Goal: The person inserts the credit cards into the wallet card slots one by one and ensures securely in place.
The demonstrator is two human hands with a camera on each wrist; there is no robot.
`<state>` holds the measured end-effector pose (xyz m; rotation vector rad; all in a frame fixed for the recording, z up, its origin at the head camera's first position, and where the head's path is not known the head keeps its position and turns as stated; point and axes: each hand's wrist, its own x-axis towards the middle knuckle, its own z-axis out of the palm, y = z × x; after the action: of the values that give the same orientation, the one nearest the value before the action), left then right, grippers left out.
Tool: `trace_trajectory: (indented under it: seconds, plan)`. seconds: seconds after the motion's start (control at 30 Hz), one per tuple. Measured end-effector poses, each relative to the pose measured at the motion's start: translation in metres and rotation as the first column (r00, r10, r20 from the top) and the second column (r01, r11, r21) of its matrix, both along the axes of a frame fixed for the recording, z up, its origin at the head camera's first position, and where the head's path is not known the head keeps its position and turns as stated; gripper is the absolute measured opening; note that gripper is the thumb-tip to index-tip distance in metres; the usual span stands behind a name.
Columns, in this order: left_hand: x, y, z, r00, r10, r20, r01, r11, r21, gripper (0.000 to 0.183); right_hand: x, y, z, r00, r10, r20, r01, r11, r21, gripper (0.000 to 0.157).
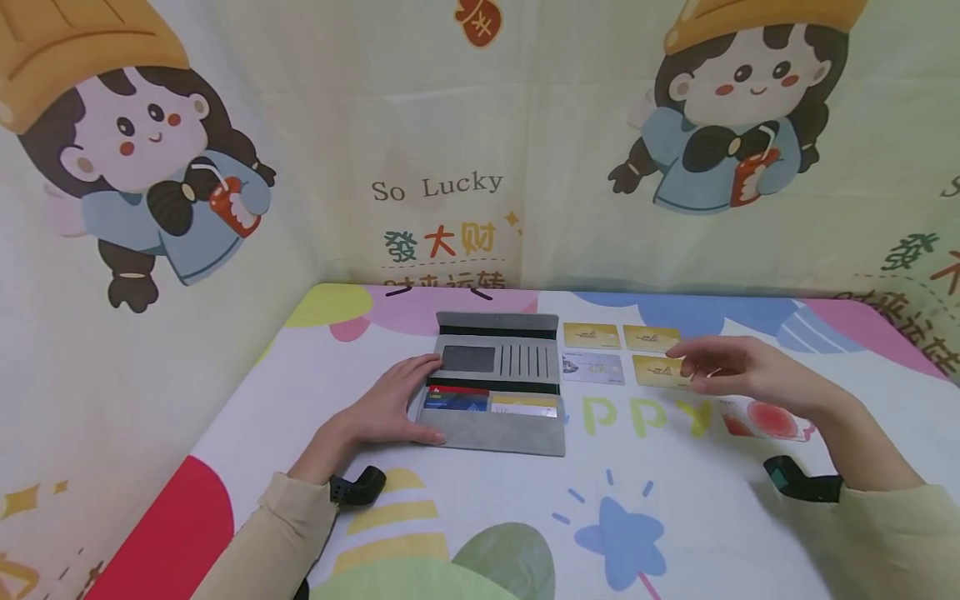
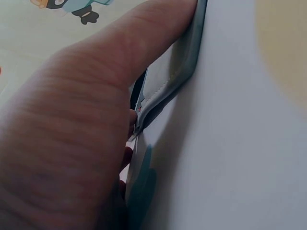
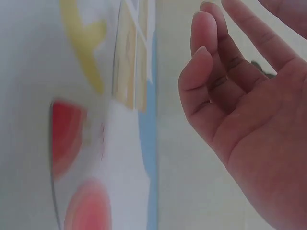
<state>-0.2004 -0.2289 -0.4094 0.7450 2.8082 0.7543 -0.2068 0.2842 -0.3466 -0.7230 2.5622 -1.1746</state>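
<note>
A grey card wallet [image 1: 498, 431] lies unfolded on the table, with a dark window and a row of slots in its middle panel. Two cards, a blue-and-red one [image 1: 457, 401] and a white-and-gold one [image 1: 523, 406], sit in its front pocket. My left hand [image 1: 386, 404] rests at the wallet's left edge, thumb [image 2: 158, 26] on the front flap and forefinger touching higher up. My right hand [image 1: 738, 371] hovers with loosely bent fingers and nothing in them. Beneath its fingertips is a gold card [image 1: 654, 372]; a pink-and-white card [image 1: 768, 419] lies below the wrist.
Right of the wallet lie two more gold cards, one at the back left [image 1: 591, 336] and one behind the right fingers [image 1: 649, 337], plus a silver-blue card [image 1: 596, 369]. A printed cloth covers the table [image 1: 480, 517]. A patterned curtain [image 1: 570, 167] hangs along the back edge.
</note>
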Motion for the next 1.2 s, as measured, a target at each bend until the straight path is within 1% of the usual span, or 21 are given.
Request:
trace_trajectory:
  seconds: [0.2, 0.4, 0.57, 0.67, 0.8, 0.93, 1.03, 1.1, 1.2]
  plan:
    - [-0.002, -0.002, 0.000, 1.000, -0.001, -0.008, 0.001, 1.000, 0.007, 0.112, 0.002, 0.021, -0.005, 0.998, -0.040, -0.044, 0.042, 0.997, 0.062, 0.047]
    - [-0.003, -0.002, 0.000, 1.000, -0.004, -0.007, 0.004, 1.000, 0.009, 0.112, 0.005, 0.042, -0.009, 0.996, -0.075, -0.038, 0.081, 0.982, 0.171, 0.050]
    - [-0.004, -0.003, 0.000, 1.000, -0.007, -0.008, 0.007, 1.000, 0.008, 0.112, 0.007, 0.054, -0.015, 0.995, -0.095, 0.009, 0.091, 0.976, 0.199, 0.051]
    - [-0.005, -0.003, -0.001, 1.000, -0.012, -0.009, 0.012, 1.000, 0.010, 0.111, 0.007, 0.060, -0.018, 0.990, -0.121, 0.073, 0.106, 0.978, 0.180, 0.053]
    - [-0.007, -0.004, -0.002, 1.000, -0.017, -0.009, 0.017, 1.000, 0.007, 0.111, 0.008, 0.066, -0.022, 0.980, -0.132, 0.148, 0.108, 0.981, 0.164, 0.057]
    - [-0.008, -0.004, -0.003, 1.000, -0.016, -0.009, 0.016, 1.000, 0.001, 0.112, 0.009, 0.070, -0.025, 0.974, -0.144, 0.173, 0.111, 0.976, 0.186, 0.062]
    - [-0.009, -0.004, -0.003, 1.000, -0.019, -0.013, 0.019, 1.000, 0.005, 0.112, 0.010, 0.072, -0.028, 0.973, -0.151, 0.174, 0.114, 0.972, 0.204, 0.064]
    - [-0.009, -0.004, -0.003, 1.000, -0.022, -0.016, 0.023, 1.000, 0.008, 0.111, 0.010, 0.073, -0.031, 0.978, -0.141, 0.157, 0.105, 0.970, 0.219, 0.065]
    - [-0.009, -0.004, -0.004, 0.999, -0.024, -0.020, 0.025, 1.000, 0.012, 0.111, 0.011, 0.073, -0.036, 0.992, -0.096, 0.077, 0.075, 0.966, 0.248, 0.064]
